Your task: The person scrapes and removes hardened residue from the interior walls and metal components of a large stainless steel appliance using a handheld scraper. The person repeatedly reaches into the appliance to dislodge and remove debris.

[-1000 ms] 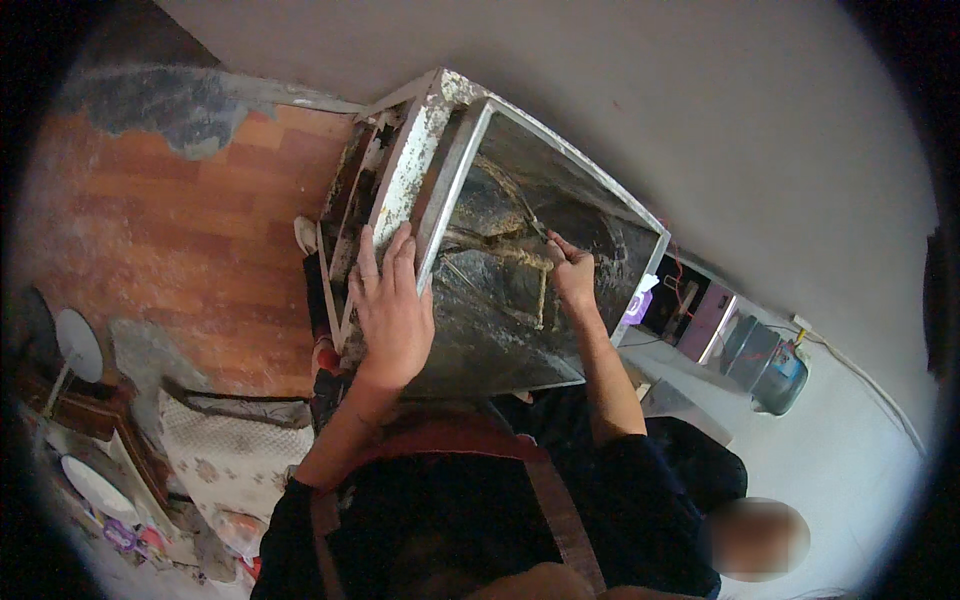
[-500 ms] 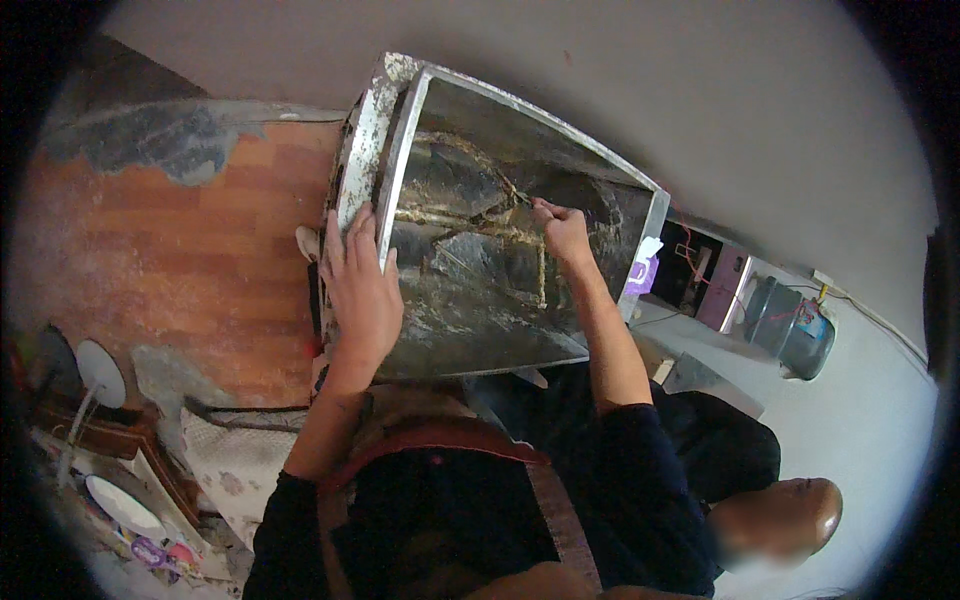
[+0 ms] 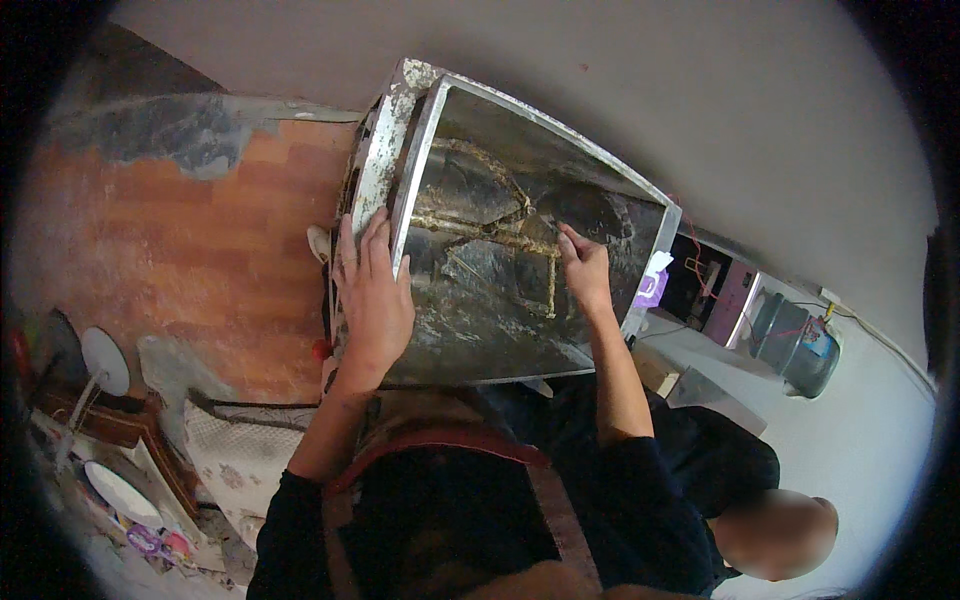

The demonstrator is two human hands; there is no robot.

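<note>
In front of me a large, worn metal appliance casing (image 3: 436,120) with a pale rim stands tilted. Its dark inner surface (image 3: 480,330) is grimy, with crusty yellow-brown ridges (image 3: 490,232) running across it. My left hand (image 3: 375,305) lies along the left rim, fingers stretched out over the edge. Over the right half of the dark surface, my right hand (image 3: 588,270) has thumb and fingers pinched together near the end of a ridge. Whatever sits between those fingertips is too small to name.
A person in dark clothes (image 3: 715,450) is close at my right. Beyond the casing are a purple-white packet (image 3: 653,280), a purple-sided box (image 3: 728,300) and a large blue water bottle (image 3: 795,345). Wood-look floor (image 3: 230,250) spreads left, with a round white disc on a stem (image 3: 105,360).
My right hand has moved slightly right and nearer to me, away from the ridge crossing. My left hand stays on the rim. The whole view has shifted a little.
</note>
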